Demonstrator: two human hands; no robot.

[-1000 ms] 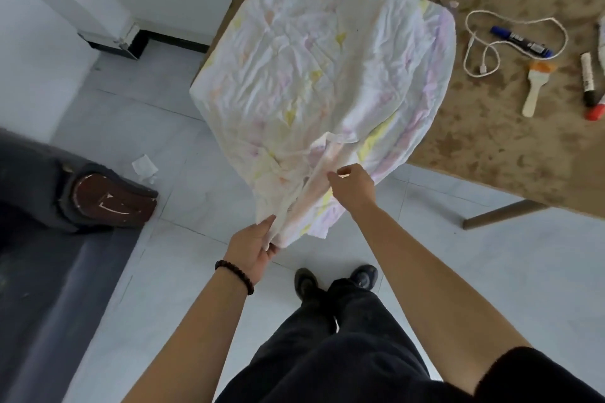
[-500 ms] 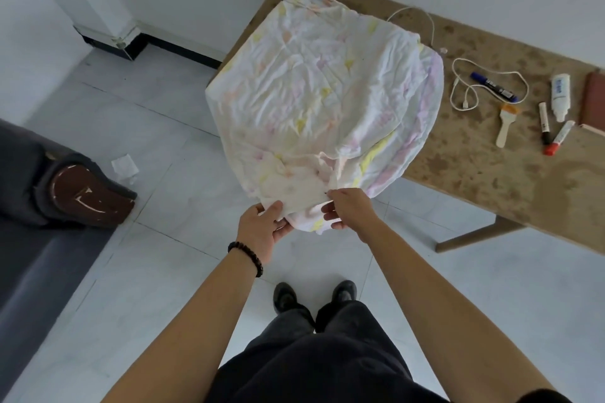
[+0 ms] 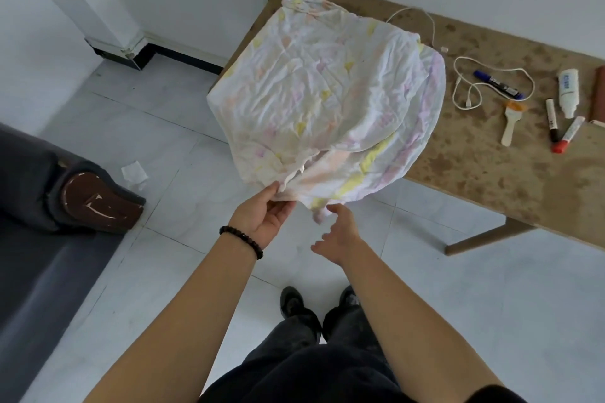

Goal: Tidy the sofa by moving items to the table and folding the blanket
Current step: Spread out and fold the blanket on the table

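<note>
Brown table (image 3: pixel 491 173) left end under folded blanket (image 3: pixel 327 91), left hand (image 3: pixel 265 219) pinching its overhanging edge, right hand (image 3: pixel 340 235) spread, empty

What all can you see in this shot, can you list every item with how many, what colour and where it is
blanket: one, white with pastel patches, draped over the table's left end
table: one, brown, upper right
cable: one, white, looped on the table beside the blanket
markers: three; blue, black-tipped and red-capped, on the table
brush: one, pale wooden handle, orange band, on the table
tube: one, white, near the table's right side
sofa: one, dark grey, brown arm end, left
paper scrap: one, white, on the floor
shoes: two, black, bottom centre
left hand: beaded bracelet, pinching the blanket's edge
right hand: open, just below the blanket
</note>
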